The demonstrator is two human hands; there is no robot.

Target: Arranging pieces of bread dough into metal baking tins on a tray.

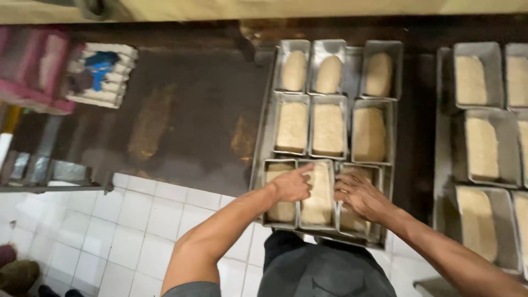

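Both hands work the nearest row of 3 loaf tins: left hand [291,185] presses open-fingered on the middle tin's dough [318,193], right hand [360,196] curls over the right tin [357,204]; even, gentle pressure would best keep the dough level.

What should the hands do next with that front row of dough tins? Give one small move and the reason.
Probably press the dough in the front middle tin level. The left hand points a finger onto it and the right hand rests on the front right tin, while that dough looks less even than the middle row's.
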